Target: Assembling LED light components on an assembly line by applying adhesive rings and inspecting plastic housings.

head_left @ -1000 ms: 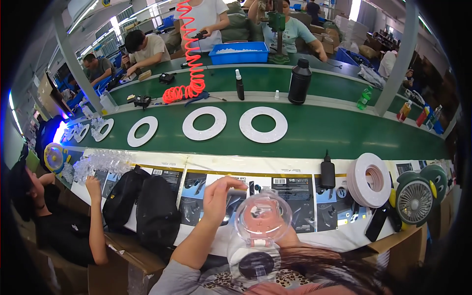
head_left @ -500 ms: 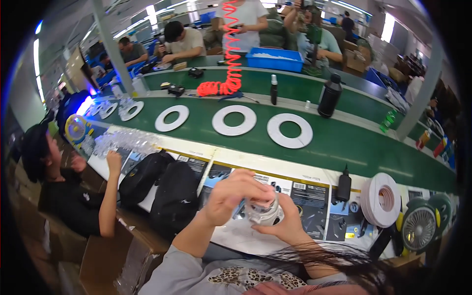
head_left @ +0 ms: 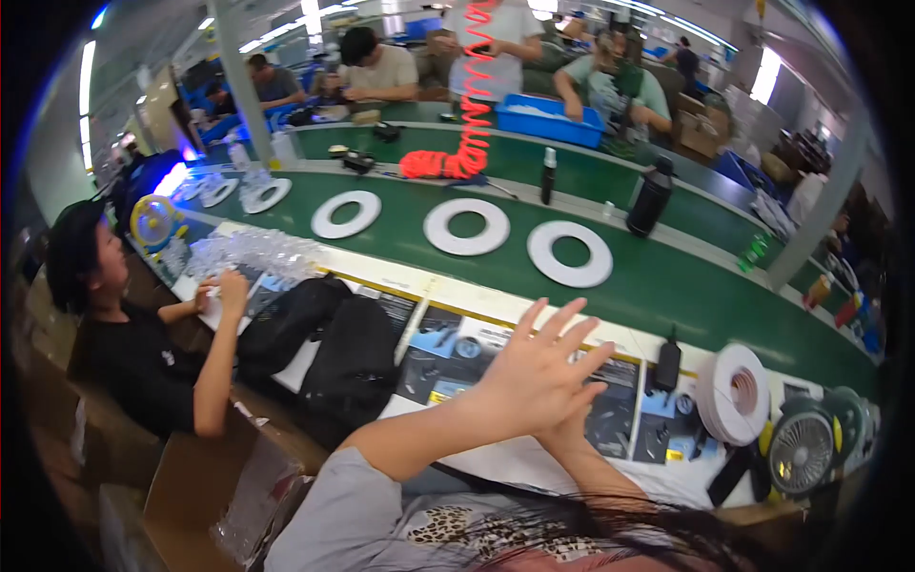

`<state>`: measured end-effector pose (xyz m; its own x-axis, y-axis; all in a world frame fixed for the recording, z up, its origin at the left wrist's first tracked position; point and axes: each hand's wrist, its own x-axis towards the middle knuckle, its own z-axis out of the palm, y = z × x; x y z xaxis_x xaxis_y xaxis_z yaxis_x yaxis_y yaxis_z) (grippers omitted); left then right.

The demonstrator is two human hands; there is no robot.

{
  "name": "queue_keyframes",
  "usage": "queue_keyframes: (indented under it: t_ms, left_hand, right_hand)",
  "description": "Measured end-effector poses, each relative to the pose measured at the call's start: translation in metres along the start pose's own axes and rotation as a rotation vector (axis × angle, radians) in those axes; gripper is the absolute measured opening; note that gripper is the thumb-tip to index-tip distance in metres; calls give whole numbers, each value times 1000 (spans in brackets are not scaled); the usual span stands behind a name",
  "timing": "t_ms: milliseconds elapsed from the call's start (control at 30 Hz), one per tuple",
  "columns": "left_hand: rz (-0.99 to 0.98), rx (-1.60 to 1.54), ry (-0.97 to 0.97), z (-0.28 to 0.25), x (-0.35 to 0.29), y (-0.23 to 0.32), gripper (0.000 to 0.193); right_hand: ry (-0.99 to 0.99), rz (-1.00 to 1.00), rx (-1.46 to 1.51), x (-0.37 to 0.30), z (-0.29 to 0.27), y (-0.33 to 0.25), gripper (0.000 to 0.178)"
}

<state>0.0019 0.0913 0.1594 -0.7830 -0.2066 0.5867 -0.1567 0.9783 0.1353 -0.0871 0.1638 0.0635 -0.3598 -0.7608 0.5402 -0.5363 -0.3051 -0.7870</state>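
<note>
Hovering above the printed sheets (head_left: 434,377) with the left hand (head_left: 538,377), fingers fanned wide, and blocking most of the right hand (head_left: 569,426), so not being able to tell its grip. Spotting a stack of white rings (head_left: 717,391) just right of the black bottle (head_left: 667,364), then three loose rings (head_left: 538,252) lying singly along the green belt (head_left: 681,288), so guessing partway, with the stack left. Room-wise, minding the surface's (head_left: 491,459) near edge, dodging the black bag (head_left: 355,357) leftward, finding more space rightward along the belt, before hitting the pale rail (head_left: 579,208).

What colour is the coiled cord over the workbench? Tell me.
The coiled cord is bright red; head view.
</note>
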Motion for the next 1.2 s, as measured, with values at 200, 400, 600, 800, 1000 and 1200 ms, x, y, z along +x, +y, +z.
queue_keyframes:
  t_ms: [200,400,600,800,1000,1200]
  left_hand:
    - [-95,-88,-274,-4,-4,-11,47]
    - [-23,-361,-105,-45,15,-30,59]
    - [-2,-74,-274,-14,4,-18,57]
    - [-15,72,-135,7,6,-14,47]
    - [-155,-289,-253,17,15,-39,31]
    - [-296,-671,-411,25,21,-52,31]
  right_hand:
    - [52,166,331,-3,1,21,60]
    - [-125,-124,-167,0,-7,32,79]
    - [-85,-142,-180,-6,-4,33,76]
    - [-78,-50,-17,-9,2,45,74]
    - [-178,48,-95,0,-5,36,77]
    - [-219,312,151,-2,3,40,72]
